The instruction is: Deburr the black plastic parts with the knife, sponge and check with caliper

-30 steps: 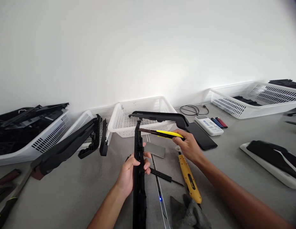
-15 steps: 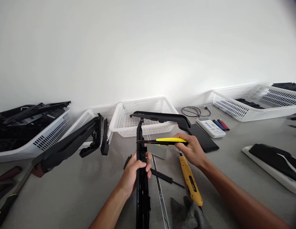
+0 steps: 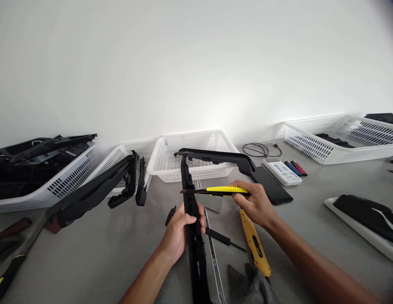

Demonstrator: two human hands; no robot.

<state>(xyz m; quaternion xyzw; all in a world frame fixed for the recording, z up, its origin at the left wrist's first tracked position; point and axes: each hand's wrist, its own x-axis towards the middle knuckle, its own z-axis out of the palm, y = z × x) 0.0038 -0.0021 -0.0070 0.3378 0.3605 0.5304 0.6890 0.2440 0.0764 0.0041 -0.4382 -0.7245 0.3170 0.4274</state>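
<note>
My left hand (image 3: pixel 180 230) is closed round a long black plastic trim piece (image 3: pixel 196 253), thumb on top and fingertips showing on its right side. The piece points away from me and runs out of the bottom of the view. My right hand (image 3: pixel 255 202) grips a yellow and black utility knife (image 3: pixel 225 191). Its dark blade lies across the upper part of the trim piece, pointing left; whether it touches cannot be made out. Behind, another black trim piece (image 3: pixel 215 157) lies over the front of a white basket (image 3: pixel 158 162).
On the grey table lie a yellow power tool (image 3: pixel 254 242), a black screwdriver-like tool (image 3: pixel 223 237), a metal ruler (image 3: pixel 215 261), a grey cloth (image 3: pixel 252 287) and a black phone (image 3: pixel 272 185). A basket of black parts (image 3: pixel 69 181) stands left, another basket (image 3: pixel 329 152) right.
The trim piece has turned in my left hand, its near end swinging right. The knife stays across it, its tip now reaching slightly past the left edge. The view has shifted a little.
</note>
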